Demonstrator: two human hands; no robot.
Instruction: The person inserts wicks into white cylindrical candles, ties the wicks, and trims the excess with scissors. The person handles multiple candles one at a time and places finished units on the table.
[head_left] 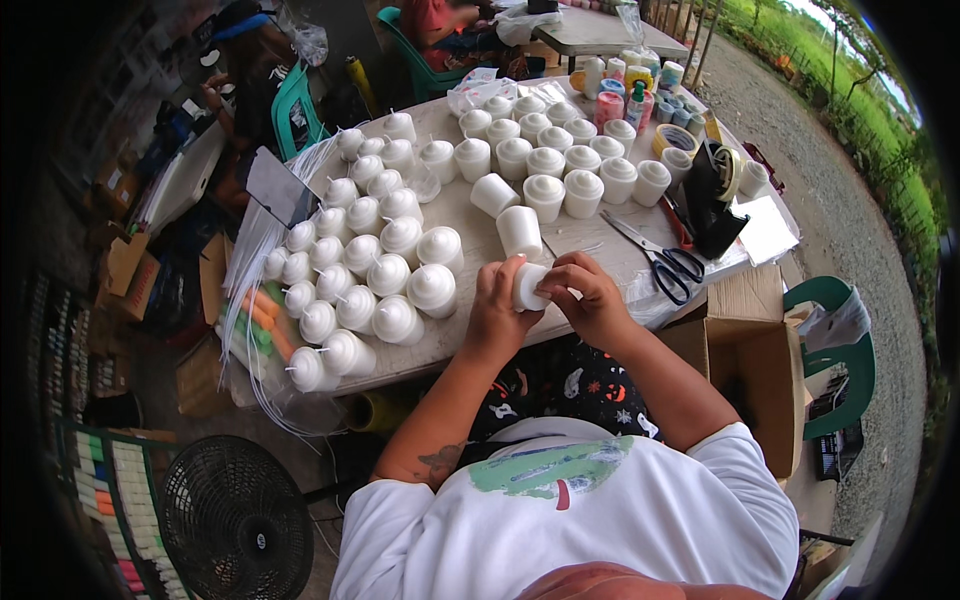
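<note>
Between both hands, at the near edge of the table, I hold a short white candle (528, 287). My left hand (497, 297) grips its left side, with the thumb and fingers closed on it. From the right, my right hand (583, 291) pinches the same candle with its fingertips. Just beyond my hands stands a white candle without a visible wick (518, 231), and another white candle (494, 195) lies tilted behind it. Rows of white candles with domed tops (389, 275) fill the left of the table. A second group of white candles (545, 160) stands farther back.
Scissors (655, 255) lie open-bladed at the right, near a black tape dispenser (718, 200) and tape rolls (676, 139). Long white wicks (262, 265) hang over the left edge. A cardboard box (745, 350) and a fan (235, 520) flank me. Other people sit beyond the table.
</note>
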